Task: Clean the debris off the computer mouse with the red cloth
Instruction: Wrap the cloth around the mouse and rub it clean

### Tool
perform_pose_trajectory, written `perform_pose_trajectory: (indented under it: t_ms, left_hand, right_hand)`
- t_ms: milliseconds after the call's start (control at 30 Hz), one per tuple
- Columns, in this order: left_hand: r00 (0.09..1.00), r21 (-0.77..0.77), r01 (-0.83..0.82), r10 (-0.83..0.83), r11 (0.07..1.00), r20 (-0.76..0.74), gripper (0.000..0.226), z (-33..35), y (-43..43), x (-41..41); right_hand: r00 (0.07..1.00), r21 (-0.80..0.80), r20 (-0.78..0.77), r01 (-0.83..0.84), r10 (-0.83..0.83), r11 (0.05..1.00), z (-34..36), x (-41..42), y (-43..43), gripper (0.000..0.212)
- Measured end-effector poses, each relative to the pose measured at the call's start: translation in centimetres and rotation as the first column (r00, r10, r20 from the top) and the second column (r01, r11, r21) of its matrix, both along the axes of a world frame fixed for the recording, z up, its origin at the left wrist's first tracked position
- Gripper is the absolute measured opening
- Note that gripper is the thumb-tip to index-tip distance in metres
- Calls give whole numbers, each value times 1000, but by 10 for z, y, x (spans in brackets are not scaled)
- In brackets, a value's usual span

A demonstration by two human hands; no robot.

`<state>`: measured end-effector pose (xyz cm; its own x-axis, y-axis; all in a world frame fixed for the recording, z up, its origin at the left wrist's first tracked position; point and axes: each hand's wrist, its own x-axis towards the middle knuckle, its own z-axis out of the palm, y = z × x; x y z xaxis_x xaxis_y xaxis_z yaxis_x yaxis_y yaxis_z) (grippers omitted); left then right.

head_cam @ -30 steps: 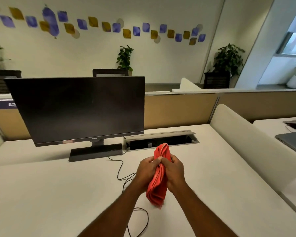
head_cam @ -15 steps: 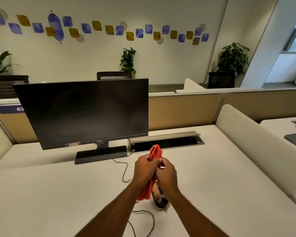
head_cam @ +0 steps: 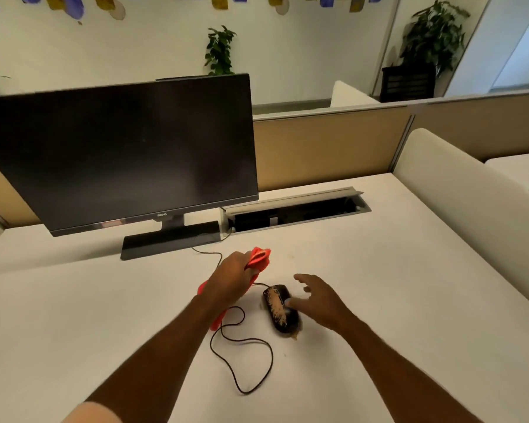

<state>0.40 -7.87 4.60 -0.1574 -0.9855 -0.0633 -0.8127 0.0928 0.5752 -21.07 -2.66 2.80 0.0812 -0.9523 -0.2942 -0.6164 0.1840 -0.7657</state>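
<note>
A black wired computer mouse point(head_cam: 278, 306) lies on the white desk point(head_cam: 394, 300), with a strip of tan crumbs along its top and a small crumb pile at its near end. My left hand point(head_cam: 231, 280) is shut on the bunched red cloth point(head_cam: 258, 257), just left of the mouse; the cloth sticks out above and below the fist. My right hand point(head_cam: 319, 299) hovers with fingers spread at the mouse's right side, its thumb touching or almost touching the mouse.
The mouse cable point(head_cam: 242, 361) loops toward me and runs back to a dark monitor point(head_cam: 119, 157) on its stand. An open cable tray point(head_cam: 297, 209) is set into the desk behind. Padded dividers point(head_cam: 458, 209) bound the desk on the right.
Both hands held the cloth together before. Now my right hand has let go and moved right to the mouse, while my left hand keeps the cloth. The view tilted down.
</note>
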Motion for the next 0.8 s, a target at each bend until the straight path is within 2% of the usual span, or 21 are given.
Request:
perform_pose_trajectory:
  t_ms: [100, 200, 300, 367, 500, 700, 800]
  left_hand:
    - [998, 8, 35, -35, 999, 44, 33, -20, -1, -2]
    - [995, -8, 57, -56, 998, 85, 37, -36, -2, -3]
    - [995, -80, 93, -90, 992, 36, 29, -44, -1, -4]
    - [994, -100, 106, -106, 989, 9, 23, -47, -1, -4]
    - [990, -109, 142, -141, 984, 11, 23, -52, -3, -6]
    - [983, -82, 178, -173, 981, 65, 27, -57, -2, -7]
    - [977, -69, 202, -196, 977, 81, 28, -56, -1, -5]
  right_hand:
    - [937, 81, -140, -311, 320, 947, -17, -4, -3, 112]
    - [856, 91, -224, -456, 465, 885, -26, -5, -13, 129]
    - [834, 82, -224, -499, 504, 863, -32, -4, -23, 131]
    - [842, 73, -185, -503, 508, 861, -34, -3, -27, 124]
    - [850, 52, -128, -510, 512, 859, -35, -1, -33, 115]
    - [846, 88, -140, -508, 515, 857, -39, -5, -35, 136]
    - [840, 73, -167, -512, 517, 856, -40, -4, -37, 119]
